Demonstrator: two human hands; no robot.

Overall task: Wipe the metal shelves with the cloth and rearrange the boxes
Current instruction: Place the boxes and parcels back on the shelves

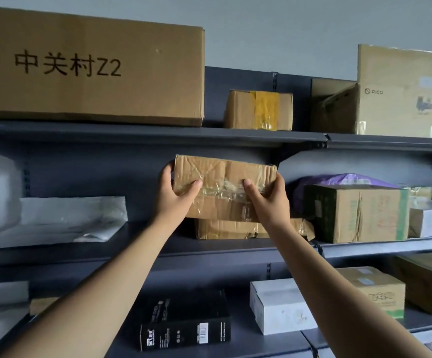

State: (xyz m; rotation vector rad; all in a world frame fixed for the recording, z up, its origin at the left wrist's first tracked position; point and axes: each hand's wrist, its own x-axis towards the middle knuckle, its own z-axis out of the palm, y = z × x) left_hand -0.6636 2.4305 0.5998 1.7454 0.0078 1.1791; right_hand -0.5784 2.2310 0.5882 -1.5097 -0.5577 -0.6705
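A flat white mailer bag [72,215] lies left (crinkled), a purple plastic bag [344,179] right, grey wall [287,34] above.

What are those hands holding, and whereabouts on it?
A taped cardboard box, held by its two ends: left hand on the left end, right hand on the right.

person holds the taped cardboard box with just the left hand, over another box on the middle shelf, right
Not quite: the head view shows both the left hand and the right hand gripping the taped cardboard box, over another box on the middle shelf.
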